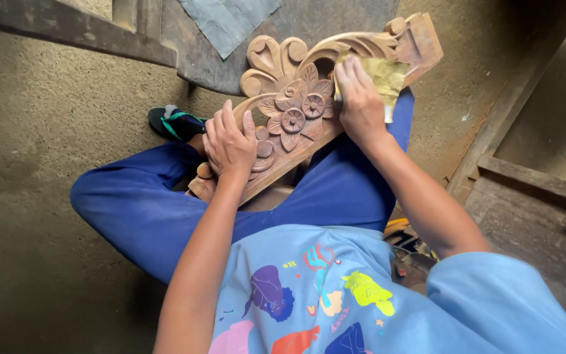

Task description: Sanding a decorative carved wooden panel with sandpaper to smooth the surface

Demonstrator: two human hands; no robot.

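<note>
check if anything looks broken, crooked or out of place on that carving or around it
Nothing stands out. The carved wooden panel lies slanted across the lap, looking whole, the left hand steadying it and the right hand pressing a yellowish sandpaper sheet on it.

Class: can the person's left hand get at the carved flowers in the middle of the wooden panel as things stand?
Probably yes: the left hand rests on the carved panel beside the flowers, nothing between.
</note>
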